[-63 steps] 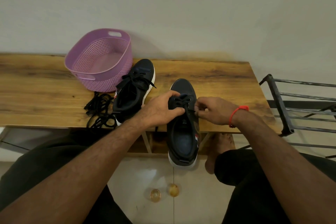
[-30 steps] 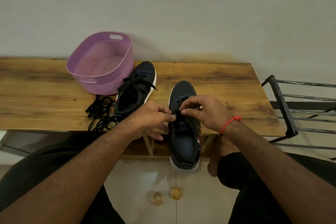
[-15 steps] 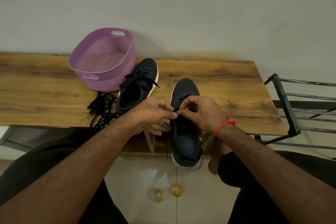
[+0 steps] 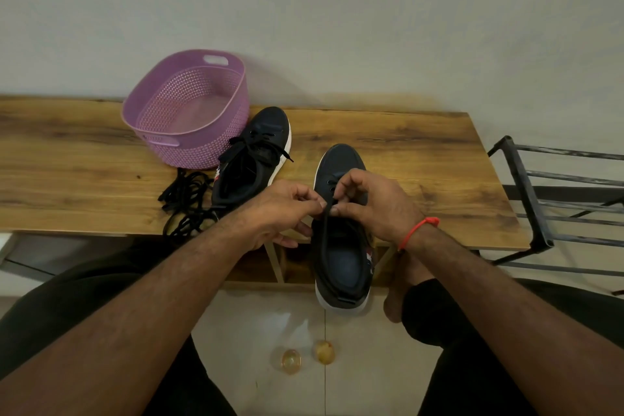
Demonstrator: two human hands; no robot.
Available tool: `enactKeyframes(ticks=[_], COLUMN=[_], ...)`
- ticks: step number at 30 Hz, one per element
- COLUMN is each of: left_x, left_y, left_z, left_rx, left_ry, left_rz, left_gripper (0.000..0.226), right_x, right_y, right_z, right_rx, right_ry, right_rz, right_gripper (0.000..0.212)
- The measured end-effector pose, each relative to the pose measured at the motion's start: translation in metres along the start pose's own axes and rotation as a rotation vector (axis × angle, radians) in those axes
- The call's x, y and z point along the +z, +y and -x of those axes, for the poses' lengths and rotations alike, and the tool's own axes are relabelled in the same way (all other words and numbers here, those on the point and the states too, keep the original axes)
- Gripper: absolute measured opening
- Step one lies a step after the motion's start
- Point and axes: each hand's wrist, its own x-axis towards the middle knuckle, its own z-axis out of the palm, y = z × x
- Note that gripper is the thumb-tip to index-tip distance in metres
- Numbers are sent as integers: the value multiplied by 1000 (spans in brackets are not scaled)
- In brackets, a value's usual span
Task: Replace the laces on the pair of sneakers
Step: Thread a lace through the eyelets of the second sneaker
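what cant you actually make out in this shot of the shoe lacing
Head view only:
- Near sneaker: middle eyelets are hidden behind both hands, so lacing progress is unclear.
- Lace: its end disappears inside the left hand and right hand grip.
- Loose laces: tangled, count unclear.
- Metal rack: cut off by the right edge.

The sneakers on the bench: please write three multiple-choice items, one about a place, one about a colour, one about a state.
1. Where do the loose black laces lie?
A. In the basket
B. On the bench, left of the far sneaker
C. On the floor

2. What colour is the basket?
A. Purple
B. Green
C. White

3. What is the left hand doing?
A. Resting flat on the bench
B. Lifting the basket
C. Pinching a lace over the near sneaker

Answers: 1 B, the laces sit on the bench beside the far sneaker. 2 A, its mesh wall is purple. 3 C, its fingertips meet the right hand on a lace above the near sneaker.
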Motion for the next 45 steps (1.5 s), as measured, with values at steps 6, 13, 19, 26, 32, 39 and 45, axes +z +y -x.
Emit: enactKeyframes(ticks=[6, 13, 19, 26, 32, 39, 45], left_x=[-3, 15, 24, 11, -29, -54, -75], left_y=[-2, -6, -10, 3, 36, 89, 157], left_z=[-1, -7, -7, -2, 31, 97, 151], left_rx=[142, 143, 244, 271, 390, 489, 570], left_ry=[195, 186, 240, 355, 321, 303, 165], left_rz=[-246, -361, -502, -302, 89, 189, 366], left_gripper=[16, 13, 16, 6, 20, 23, 31], right_x=[-23, -41, -39, -44, -75, -129, -166], right_y=[3, 11, 10, 3, -34, -104, -169], right_z=[-5, -6, -7, -7, -7, -9, -7], right_rx=[83, 172, 182, 206, 104, -92, -209], right_ry=[25, 177, 163, 195, 420, 590, 652], right_rz=[77, -83, -99, -176, -501, -683, -656], right_gripper=[9, 4, 3, 4, 10, 8, 4])
